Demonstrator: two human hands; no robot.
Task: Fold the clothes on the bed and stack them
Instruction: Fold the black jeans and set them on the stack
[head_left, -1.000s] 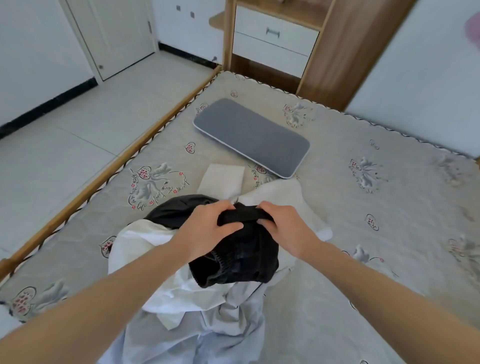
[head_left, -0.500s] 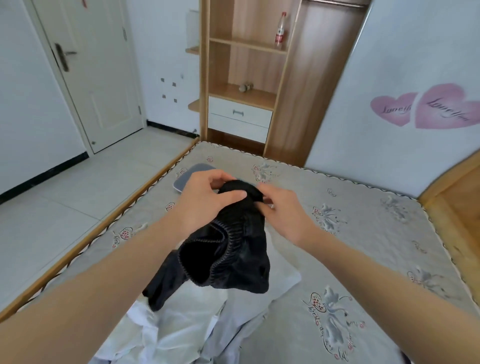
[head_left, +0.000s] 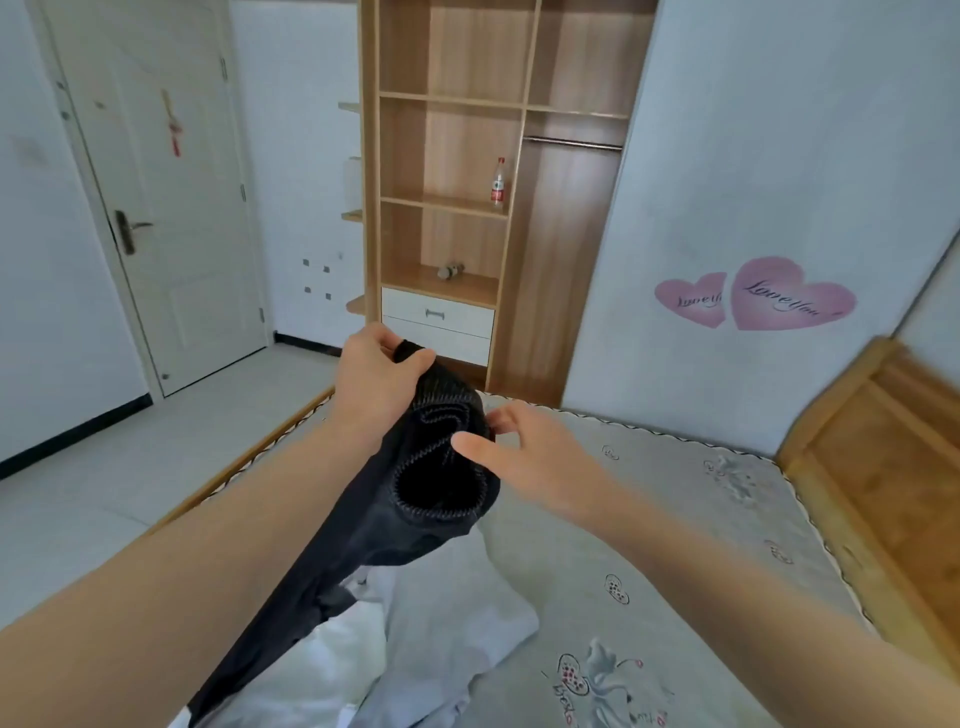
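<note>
While the left hand (head_left: 376, 384) is gripping the black garment (head_left: 415, 499) mid-frame above the bed (head_left: 675, 519), the right hand (head_left: 524, 457) is hovering beside it, fingers spread, released.

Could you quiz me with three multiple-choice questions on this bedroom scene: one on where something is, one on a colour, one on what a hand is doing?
1. Where is the bottle?
A. On a wardrobe shelf
B. On the bed
C. On the floor

2. What colour is the lifted garment?
A. White
B. Black
C. Red

3. What is the left hand doing?
A. Hanging idle
B. Resting flat on the mattress
C. Gripping the garment

Answers: 1 A, the bottle stands on a shelf of the wardrobe. 2 B, the black garment hangs above white clothes. 3 C, the left hand grips its top edge; the right hand has fingers at its side.
</note>
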